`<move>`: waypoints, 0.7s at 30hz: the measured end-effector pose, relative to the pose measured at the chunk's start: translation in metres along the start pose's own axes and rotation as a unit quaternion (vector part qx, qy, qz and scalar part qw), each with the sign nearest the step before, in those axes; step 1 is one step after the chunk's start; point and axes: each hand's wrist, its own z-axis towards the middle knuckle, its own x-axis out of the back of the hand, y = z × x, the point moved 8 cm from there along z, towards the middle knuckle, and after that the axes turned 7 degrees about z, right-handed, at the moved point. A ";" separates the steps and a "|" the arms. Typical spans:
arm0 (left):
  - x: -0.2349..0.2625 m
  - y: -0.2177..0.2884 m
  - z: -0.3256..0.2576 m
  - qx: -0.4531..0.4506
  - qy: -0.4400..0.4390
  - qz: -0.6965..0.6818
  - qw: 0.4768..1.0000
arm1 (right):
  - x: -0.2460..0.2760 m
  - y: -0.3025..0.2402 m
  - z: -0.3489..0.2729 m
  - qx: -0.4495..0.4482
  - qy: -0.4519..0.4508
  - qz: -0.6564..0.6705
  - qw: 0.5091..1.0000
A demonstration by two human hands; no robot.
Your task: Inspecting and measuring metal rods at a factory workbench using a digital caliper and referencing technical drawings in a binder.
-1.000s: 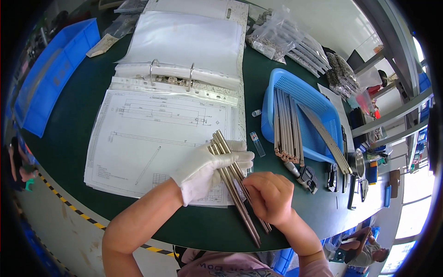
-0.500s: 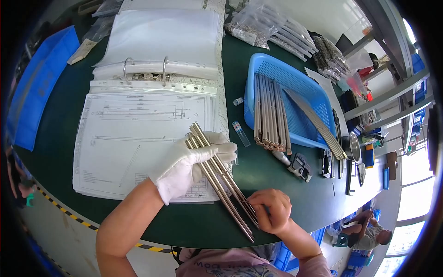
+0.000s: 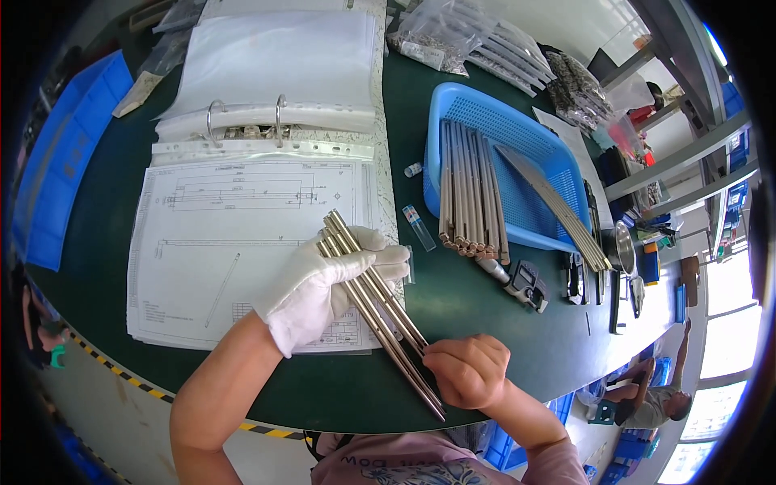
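My left hand [image 3: 303,295], in a white glove, is wrapped round several slim shiny metal rods [image 3: 373,311]. They slant from above the glove down to the right, over the binder sheet and the table's near edge. My bare right hand [image 3: 469,372] is closed, its fingertips at the side of the rods' lower part. Whatever it pinches is hidden by the fingers. Beneath the gloved hand lies an open ring binder [image 3: 242,149] with a technical drawing [image 3: 210,275] of a long rod.
A blue plastic basket [image 3: 546,129] at the right holds more rods [image 3: 469,186] and thin flat strips [image 3: 558,210]. Beside it lie a digital micrometer [image 3: 521,283] and a small clear tube [image 3: 419,228]. A blue bin [image 3: 73,153] stands far left; bagged parts [image 3: 436,52] lie behind.
My right hand has turned slightly, its fingers now curled more tightly and hiding the thin thing that showed at the fingertips. My left hand still grips the rods. The view has shifted slightly.
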 end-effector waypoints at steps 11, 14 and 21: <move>0.012 -0.003 0.003 -0.034 0.011 -0.010 0.999 | 0.011 0.051 -0.012 -0.159 0.129 0.148 0.968; 0.004 -0.004 0.002 -0.034 0.066 -0.040 0.996 | 0.005 0.075 -0.026 -0.273 0.162 0.238 0.918; -0.044 0.077 -0.061 -0.286 -0.001 -0.101 0.953 | -0.005 0.087 -0.034 -0.308 0.143 0.325 0.883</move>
